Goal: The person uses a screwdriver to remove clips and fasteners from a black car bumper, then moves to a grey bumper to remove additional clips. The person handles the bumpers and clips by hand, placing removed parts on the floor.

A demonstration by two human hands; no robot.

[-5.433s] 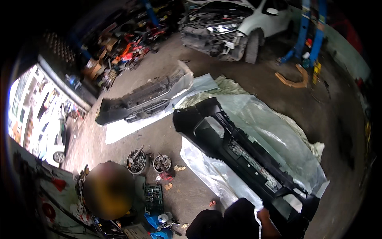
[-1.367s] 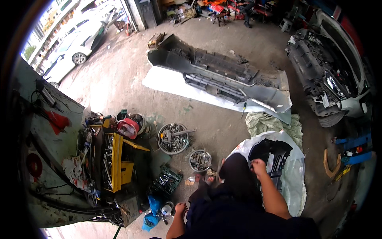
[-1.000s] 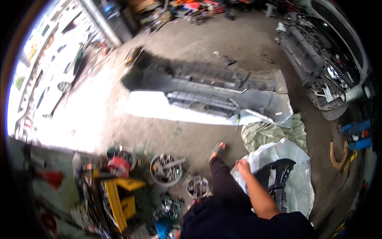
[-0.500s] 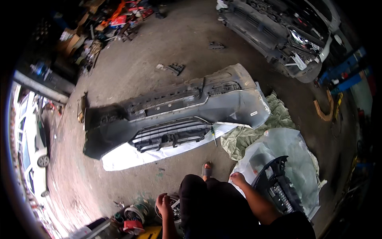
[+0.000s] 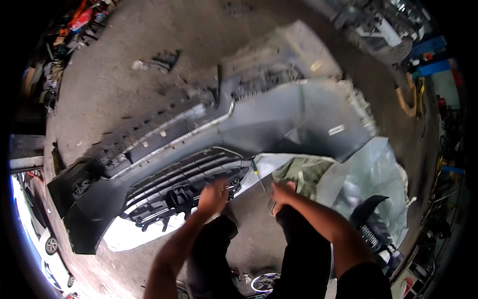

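- Bumper cover [image 5: 294,112] lies partly over white sheet [image 5: 122,238].
- Slatted grille [image 5: 172,178] and screwdriver [image 5: 256,169]: at the bumper cover's near edge.
- Left hand [image 5: 214,196]: at that edge, blurred; cannot tell its grip.
- Right hand [image 5: 283,193]: just off that edge; cannot tell its grip.

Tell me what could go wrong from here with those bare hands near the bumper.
The screwdriver lies close to the right hand; its shaft could jab the fingers, or it might be kicked.

The blurred left hand is at the slatted grille, whose projecting tabs could scratch bare skin; contact is unclear.

The white sheet sticks out from under the grey bumper and might slip if stepped on.
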